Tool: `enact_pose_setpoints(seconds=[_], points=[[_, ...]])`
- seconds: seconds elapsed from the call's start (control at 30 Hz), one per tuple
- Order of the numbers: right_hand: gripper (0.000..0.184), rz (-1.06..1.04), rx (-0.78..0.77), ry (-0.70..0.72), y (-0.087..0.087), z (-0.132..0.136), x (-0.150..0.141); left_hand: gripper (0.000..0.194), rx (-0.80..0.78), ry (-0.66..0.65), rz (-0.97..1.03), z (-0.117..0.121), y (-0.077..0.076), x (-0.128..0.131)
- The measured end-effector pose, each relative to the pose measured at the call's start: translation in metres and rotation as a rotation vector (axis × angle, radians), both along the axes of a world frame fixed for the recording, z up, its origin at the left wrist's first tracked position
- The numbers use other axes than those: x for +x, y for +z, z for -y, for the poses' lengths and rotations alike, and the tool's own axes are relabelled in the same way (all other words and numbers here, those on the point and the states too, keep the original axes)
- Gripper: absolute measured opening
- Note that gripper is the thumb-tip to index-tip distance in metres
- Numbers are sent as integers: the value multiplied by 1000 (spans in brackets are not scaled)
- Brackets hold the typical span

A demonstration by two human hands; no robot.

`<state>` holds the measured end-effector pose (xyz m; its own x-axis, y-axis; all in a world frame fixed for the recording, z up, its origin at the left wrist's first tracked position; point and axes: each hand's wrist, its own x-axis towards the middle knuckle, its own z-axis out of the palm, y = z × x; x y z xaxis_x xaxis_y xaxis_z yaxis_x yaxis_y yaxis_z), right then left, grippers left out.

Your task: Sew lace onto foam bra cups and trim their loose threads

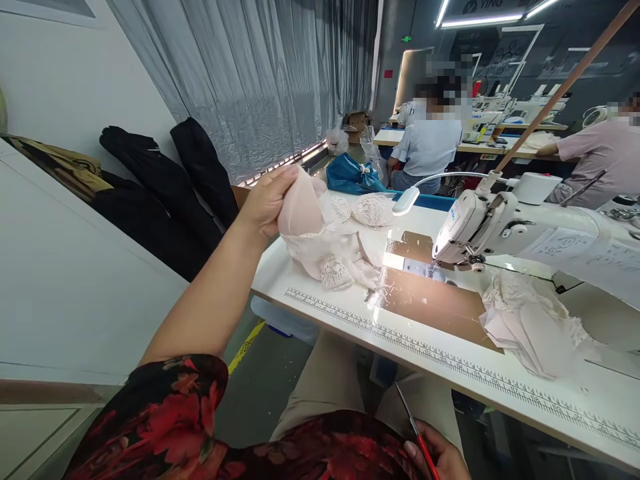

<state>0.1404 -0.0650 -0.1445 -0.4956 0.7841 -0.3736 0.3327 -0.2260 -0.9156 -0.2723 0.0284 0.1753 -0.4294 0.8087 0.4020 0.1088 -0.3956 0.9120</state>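
Observation:
My left hand [270, 203] pinches the edge of a pale pink bra cup [301, 207], lifted at the left end of the sewing table. Below it, joined or lying against it, is a heap of pale fabric and lace [327, 260]; I cannot tell where one piece ends. Low over my lap, my right hand [443, 453] is closed around a slim red-handled tool [423, 447] with a long thin metal tip pointing up and left. Its exact kind is unclear. Behind the heap rests a lace cup piece [373, 210].
A white sewing machine [520, 220] stands at the right, its needle area lit. More pale lace pieces [530, 323] lie in front of it. A printed ruler [425, 350] follows the table's front edge. Black garments [155, 193] hang at left. Two people [427, 150] sit beyond.

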Motion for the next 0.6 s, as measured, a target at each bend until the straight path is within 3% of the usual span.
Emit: enact_pose_setpoints(seconds=[0.17,0.3,0.47,0.6], points=[[42,8,0,99,8,-5,1,32,-13,-192,10,52,26,36],[38,17,28,74,17,-5,0,50,-263,-443,65,83,19,67],[48,19,78,105,26,-5,-1,41,-437,-800,199,63,-6,114],[54,-57,45,79,35,-4,-1,27,-354,-841,241,36,-25,149]])
